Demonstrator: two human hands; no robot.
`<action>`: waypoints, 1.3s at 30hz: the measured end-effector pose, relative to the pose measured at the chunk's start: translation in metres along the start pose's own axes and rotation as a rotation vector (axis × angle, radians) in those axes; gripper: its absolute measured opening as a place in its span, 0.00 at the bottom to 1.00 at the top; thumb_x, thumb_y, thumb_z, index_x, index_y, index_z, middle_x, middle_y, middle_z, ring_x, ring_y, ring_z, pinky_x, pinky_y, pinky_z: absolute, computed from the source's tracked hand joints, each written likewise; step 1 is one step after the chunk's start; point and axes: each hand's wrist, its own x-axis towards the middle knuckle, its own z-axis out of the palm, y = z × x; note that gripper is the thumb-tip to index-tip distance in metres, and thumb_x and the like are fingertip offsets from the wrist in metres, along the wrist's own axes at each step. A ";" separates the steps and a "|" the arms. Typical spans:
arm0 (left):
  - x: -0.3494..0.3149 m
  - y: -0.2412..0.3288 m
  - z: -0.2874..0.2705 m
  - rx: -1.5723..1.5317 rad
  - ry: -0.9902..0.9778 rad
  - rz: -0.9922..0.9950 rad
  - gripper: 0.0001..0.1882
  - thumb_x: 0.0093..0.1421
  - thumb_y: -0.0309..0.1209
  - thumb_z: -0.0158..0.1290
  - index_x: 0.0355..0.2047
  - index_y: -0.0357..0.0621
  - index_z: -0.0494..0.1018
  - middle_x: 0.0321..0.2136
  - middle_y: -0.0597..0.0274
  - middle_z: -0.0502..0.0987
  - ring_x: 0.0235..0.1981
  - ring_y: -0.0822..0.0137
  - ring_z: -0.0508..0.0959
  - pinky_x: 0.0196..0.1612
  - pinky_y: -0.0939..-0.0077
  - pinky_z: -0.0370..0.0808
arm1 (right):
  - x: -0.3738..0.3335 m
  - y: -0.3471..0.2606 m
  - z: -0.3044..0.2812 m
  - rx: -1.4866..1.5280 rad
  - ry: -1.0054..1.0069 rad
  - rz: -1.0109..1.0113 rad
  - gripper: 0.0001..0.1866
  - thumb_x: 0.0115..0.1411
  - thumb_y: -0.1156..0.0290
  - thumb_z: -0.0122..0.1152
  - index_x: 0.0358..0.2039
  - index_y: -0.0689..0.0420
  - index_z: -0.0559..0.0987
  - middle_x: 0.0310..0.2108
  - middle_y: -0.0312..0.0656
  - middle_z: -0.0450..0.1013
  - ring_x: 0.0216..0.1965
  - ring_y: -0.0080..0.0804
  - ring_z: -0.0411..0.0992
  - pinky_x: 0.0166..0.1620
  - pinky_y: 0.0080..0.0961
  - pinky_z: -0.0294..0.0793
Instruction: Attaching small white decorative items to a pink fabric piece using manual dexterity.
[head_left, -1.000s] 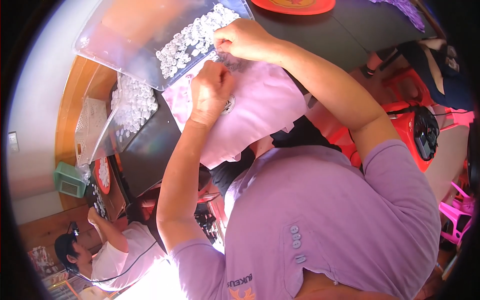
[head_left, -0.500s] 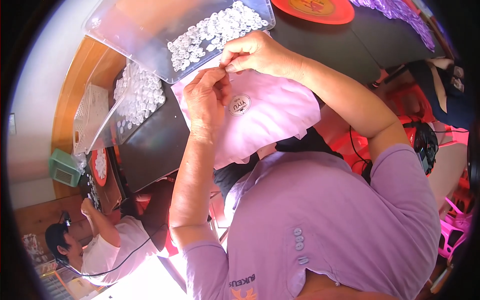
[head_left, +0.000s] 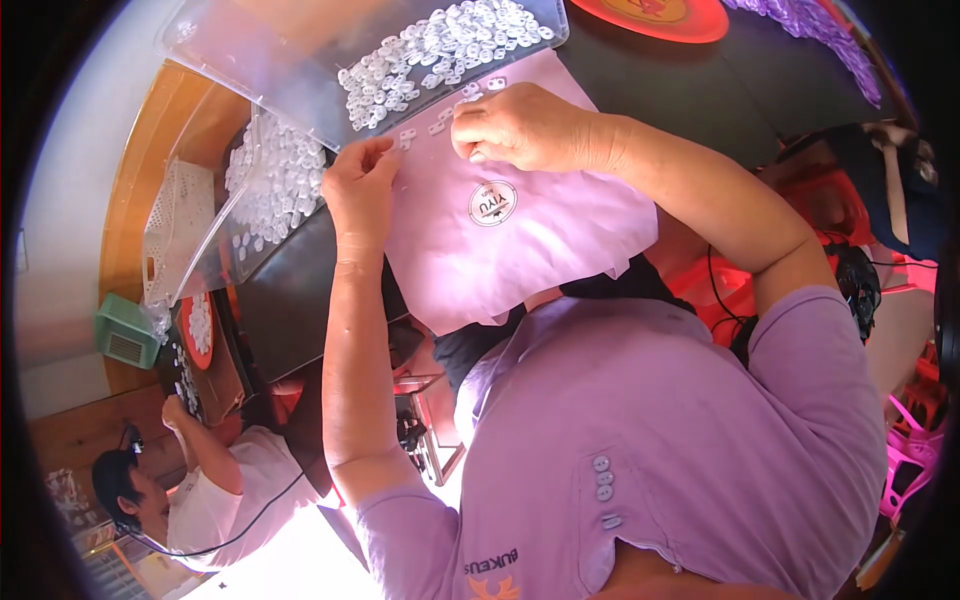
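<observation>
A pink cloth [head_left: 520,235] with a round printed badge lies across my lap and over the table edge. Several small white plastic pieces with holes [head_left: 440,124] rest in a loose row along its far edge. My right hand [head_left: 525,130] is over the cloth, its fingers pinched together, with a bit of a small white piece [head_left: 477,157] showing under them. At the cloth's left edge is my left hand [head_left: 360,190], its fingers loosely bent and apart from the thumb, with nothing visible in it.
Beyond the cloth, a clear plastic bin [head_left: 335,140] holds many white pieces. A second clear bin [head_left: 190,265] with more stands left. A red plate [head_left: 690,25] and purple strips [head_left: 810,30] lie at the far right. Another person [head_left: 230,500] works at lower left.
My hands, close together over the cloth's far edge before, have parted. My left hand moved left and my right hand slightly nearer. The row of white pieces on the cloth is now uncovered.
</observation>
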 end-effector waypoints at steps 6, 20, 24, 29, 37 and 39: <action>0.001 0.022 0.009 0.310 -0.039 0.075 0.10 0.49 0.30 0.62 0.29 0.36 0.78 0.25 0.57 0.78 0.25 0.65 0.77 0.31 0.73 0.73 | -0.002 0.001 -0.003 0.069 0.034 0.017 0.06 0.54 0.74 0.57 0.27 0.58 0.69 0.27 0.38 0.69 0.31 0.41 0.71 0.34 0.35 0.68; 0.015 0.026 0.019 0.497 -0.058 0.279 0.08 0.49 0.31 0.61 0.26 0.40 0.77 0.28 0.55 0.76 0.29 0.56 0.78 0.34 0.65 0.74 | -0.001 0.001 -0.005 0.143 0.016 0.095 0.04 0.53 0.75 0.56 0.27 0.57 0.70 0.26 0.38 0.70 0.28 0.40 0.70 0.34 0.35 0.67; 0.011 0.022 0.022 0.533 -0.045 0.335 0.07 0.49 0.31 0.60 0.26 0.41 0.76 0.28 0.54 0.75 0.29 0.53 0.77 0.34 0.63 0.73 | 0.000 0.001 -0.006 0.202 0.022 0.109 0.04 0.53 0.75 0.57 0.27 0.57 0.71 0.25 0.38 0.71 0.28 0.39 0.71 0.33 0.35 0.67; 0.000 0.030 0.023 0.303 -0.022 0.339 0.05 0.51 0.27 0.60 0.26 0.39 0.77 0.25 0.58 0.76 0.24 0.60 0.77 0.29 0.69 0.72 | -0.001 0.000 -0.007 0.219 0.033 0.109 0.04 0.52 0.76 0.58 0.27 0.58 0.71 0.24 0.38 0.71 0.27 0.39 0.71 0.32 0.34 0.67; -0.021 0.067 0.034 -0.765 -0.160 -0.165 0.05 0.56 0.21 0.56 0.33 0.30 0.75 0.24 0.56 0.77 0.20 0.71 0.74 0.19 0.80 0.68 | 0.001 -0.001 -0.015 0.387 0.331 0.268 0.04 0.58 0.75 0.59 0.32 0.61 0.76 0.28 0.38 0.76 0.30 0.24 0.74 0.34 0.23 0.72; -0.023 0.067 0.038 -0.852 -0.157 -0.206 0.05 0.57 0.20 0.55 0.34 0.31 0.74 0.25 0.56 0.77 0.21 0.70 0.75 0.20 0.79 0.69 | 0.001 0.000 -0.017 0.366 0.324 0.289 0.04 0.59 0.75 0.58 0.33 0.62 0.76 0.28 0.37 0.77 0.30 0.21 0.74 0.34 0.22 0.72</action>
